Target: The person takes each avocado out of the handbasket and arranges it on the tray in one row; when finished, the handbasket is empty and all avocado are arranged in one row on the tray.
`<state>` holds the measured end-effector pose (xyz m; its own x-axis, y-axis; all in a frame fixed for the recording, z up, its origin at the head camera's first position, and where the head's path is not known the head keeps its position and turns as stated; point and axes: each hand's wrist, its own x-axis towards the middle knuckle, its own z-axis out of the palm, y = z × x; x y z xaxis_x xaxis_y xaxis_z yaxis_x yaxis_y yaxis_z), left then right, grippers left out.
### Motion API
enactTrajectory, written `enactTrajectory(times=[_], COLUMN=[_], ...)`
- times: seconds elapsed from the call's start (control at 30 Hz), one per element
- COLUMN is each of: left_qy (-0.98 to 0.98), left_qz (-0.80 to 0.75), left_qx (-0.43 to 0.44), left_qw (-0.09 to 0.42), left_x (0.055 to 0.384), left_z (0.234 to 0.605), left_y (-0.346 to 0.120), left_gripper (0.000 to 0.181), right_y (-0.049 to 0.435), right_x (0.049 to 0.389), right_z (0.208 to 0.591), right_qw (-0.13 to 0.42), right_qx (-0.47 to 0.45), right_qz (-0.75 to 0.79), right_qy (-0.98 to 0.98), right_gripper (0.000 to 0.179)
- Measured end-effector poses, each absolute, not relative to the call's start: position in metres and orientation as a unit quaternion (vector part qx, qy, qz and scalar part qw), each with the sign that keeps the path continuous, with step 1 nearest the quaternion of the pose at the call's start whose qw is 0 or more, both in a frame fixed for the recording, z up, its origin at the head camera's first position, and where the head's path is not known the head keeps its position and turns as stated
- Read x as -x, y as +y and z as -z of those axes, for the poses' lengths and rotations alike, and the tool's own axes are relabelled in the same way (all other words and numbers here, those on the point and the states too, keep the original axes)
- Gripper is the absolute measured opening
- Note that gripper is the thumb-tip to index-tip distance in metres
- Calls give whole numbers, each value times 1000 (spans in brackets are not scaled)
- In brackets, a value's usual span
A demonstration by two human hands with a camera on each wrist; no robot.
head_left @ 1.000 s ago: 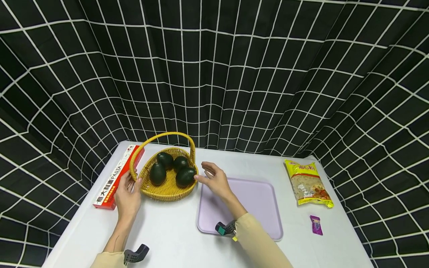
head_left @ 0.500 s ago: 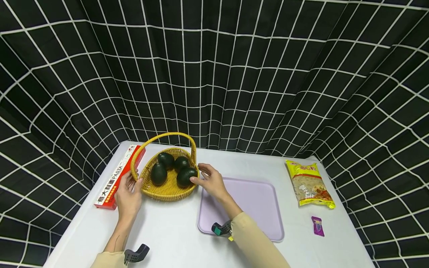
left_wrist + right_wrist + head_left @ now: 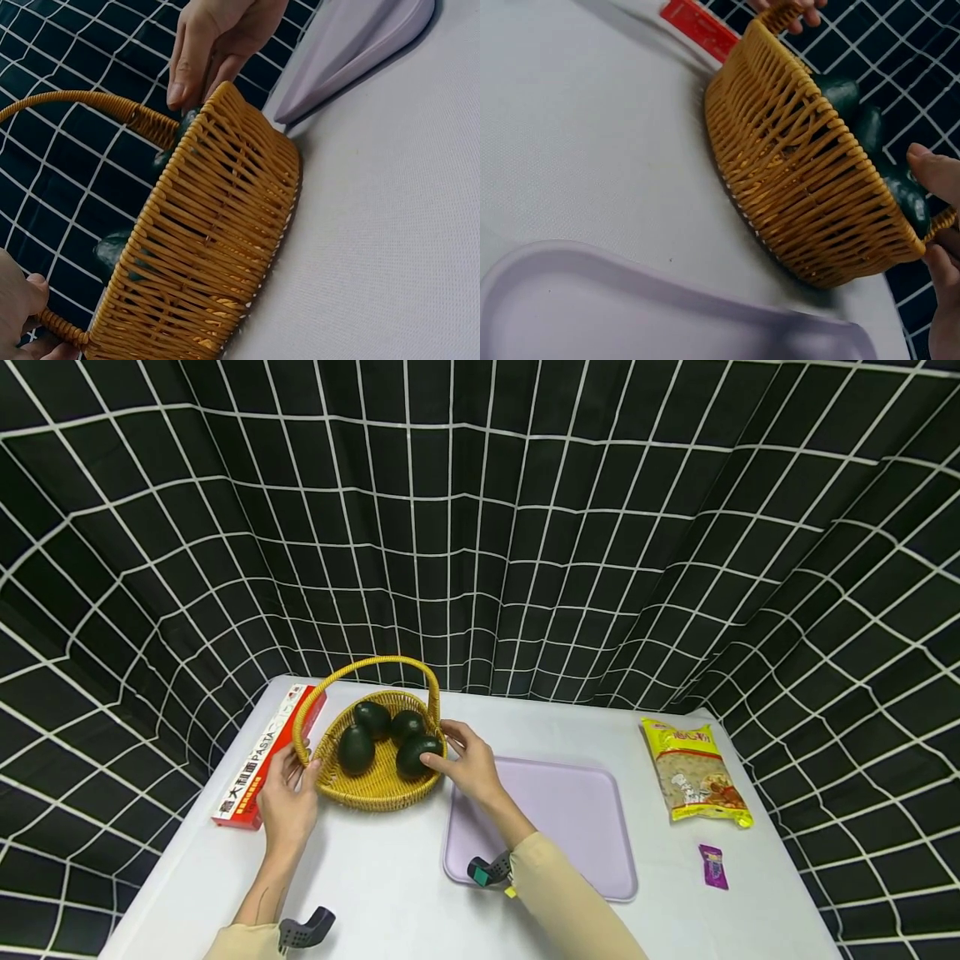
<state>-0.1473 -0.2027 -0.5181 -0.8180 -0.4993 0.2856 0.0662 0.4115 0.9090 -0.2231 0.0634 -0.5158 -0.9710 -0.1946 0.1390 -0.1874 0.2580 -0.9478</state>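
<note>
A yellow wicker basket [image 3: 378, 799] with a tall arched handle stands left of centre in the head view, holding several dark green avocados [image 3: 356, 750]. My left hand [image 3: 288, 796] grips the base of the handle at the basket's left side, thumb toward me. At the opposite side, my right hand [image 3: 474, 768] holds the basket by the rim and handle base. Its thumb lies over the rim by the nearest right avocado [image 3: 907, 201], while the other fingers stay outside and are partly hidden. In the left wrist view the woven wall [image 3: 202, 225] meets the white cloth.
A red and white pasta box [image 3: 258, 768] lies just left of the basket, behind my left hand. The lilac tray [image 3: 577, 827] sits under my right forearm. Farther right are a yellow food bag [image 3: 693, 772] and a small purple packet [image 3: 713, 867]. Black gridded curtain surrounds the table.
My right hand has moved slightly left onto the basket's right side, its thumb coming over the rim by the avocado. The left hand and the basket stay nearly in place.
</note>
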Motion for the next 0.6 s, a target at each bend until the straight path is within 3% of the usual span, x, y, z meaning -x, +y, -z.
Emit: enactTrajectory(times=[0.6], left_qy=[-795], left_qz=[525], left_qx=[-135], left_qw=[273], left_x=[148], left_z=[519], left_y=[-202], left_gripper=[44], right_y=[48], right_x=[223], right_z=[507], right_qw=[17], right_qx=[174], right_qz=[550], right_qy=[817], right_gripper=[67])
